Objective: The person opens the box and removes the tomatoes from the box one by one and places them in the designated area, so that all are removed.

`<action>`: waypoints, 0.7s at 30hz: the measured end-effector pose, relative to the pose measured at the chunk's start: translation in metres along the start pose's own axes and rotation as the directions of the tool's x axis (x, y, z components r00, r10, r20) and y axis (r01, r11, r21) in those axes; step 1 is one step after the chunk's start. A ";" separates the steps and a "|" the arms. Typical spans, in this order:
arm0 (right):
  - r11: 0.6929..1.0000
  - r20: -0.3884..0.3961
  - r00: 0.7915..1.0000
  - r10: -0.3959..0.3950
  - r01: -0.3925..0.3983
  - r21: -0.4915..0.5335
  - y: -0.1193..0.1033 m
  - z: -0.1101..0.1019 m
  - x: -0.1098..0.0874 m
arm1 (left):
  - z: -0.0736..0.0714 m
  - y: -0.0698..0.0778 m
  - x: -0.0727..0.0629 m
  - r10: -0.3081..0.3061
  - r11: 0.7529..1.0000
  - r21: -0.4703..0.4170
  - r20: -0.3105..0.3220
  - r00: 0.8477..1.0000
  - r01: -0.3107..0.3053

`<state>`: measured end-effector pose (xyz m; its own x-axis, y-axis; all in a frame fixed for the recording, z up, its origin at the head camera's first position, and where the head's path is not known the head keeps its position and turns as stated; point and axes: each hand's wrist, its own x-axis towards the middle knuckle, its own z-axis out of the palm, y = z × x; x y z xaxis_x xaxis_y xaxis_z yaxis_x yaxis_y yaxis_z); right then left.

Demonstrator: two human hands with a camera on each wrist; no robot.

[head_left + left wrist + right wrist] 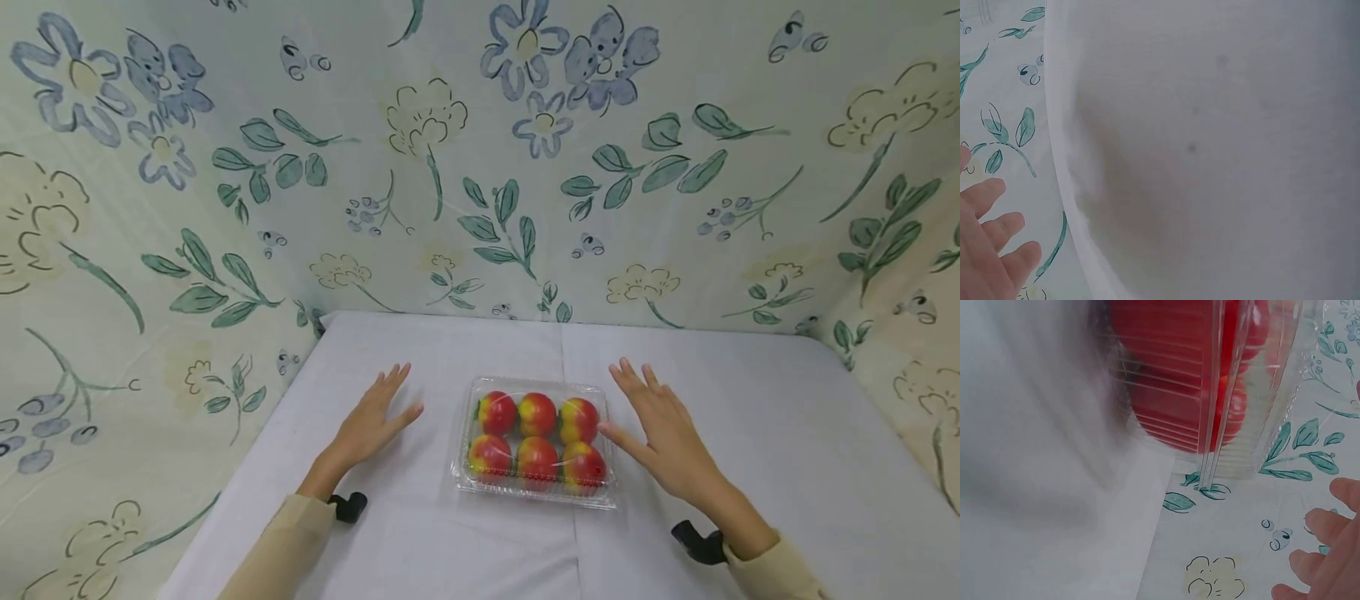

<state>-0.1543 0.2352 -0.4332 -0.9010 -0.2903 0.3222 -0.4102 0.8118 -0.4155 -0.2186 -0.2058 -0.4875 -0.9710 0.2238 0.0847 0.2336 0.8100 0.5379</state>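
Observation:
A clear plastic clamshell box (pixel 536 493) sits on the white cloth, its lid down over several round red-and-yellow fruits (pixel 537 414). To the left of it is my left hand (pixel 367 427), fingers extended and thumb spread, holding nothing. My right hand (pixel 667 437) is on the box's right side with fingers straight and nothing in its grasp. Its thumb tip overlaps the box's right edge in the head view. The right wrist view shows the ribbed side of the box near the right fingers (pixel 1329 528). Only left fingers (pixel 1007 228) appear in the left wrist view, apart from the box.
The white-covered table (pixel 420 550) runs back to a wall of floral fabric (pixel 480 167), and the same fabric hangs at both sides. A black strap piece (pixel 348 507) sits at the left wrist, with another black piece (pixel 699 543) at the right.

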 end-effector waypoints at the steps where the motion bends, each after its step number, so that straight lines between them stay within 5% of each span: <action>1: 1.000 0.001 1.000 -0.005 0.005 -0.003 -0.002 0.001 -0.001 | 0.001 0.000 -0.001 -0.001 1.000 -0.005 0.001 1.000 0.001; 14: 0.997 0.037 0.996 -0.078 0.077 0.030 -0.020 0.009 -0.007 | 0.008 0.018 -0.016 0.049 0.992 -0.117 0.030 0.998 -0.046; 21: 0.997 0.069 0.996 -0.054 0.050 0.057 -0.031 0.011 -0.008 | 0.010 0.030 -0.024 0.055 0.972 -0.231 0.075 0.996 -0.037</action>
<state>-0.1361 0.2069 -0.4327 -0.8854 -0.3676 0.2846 -0.4618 0.7661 -0.4471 -0.1876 -0.1816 -0.4821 -0.9500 0.3080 0.0515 0.2508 0.6544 0.7134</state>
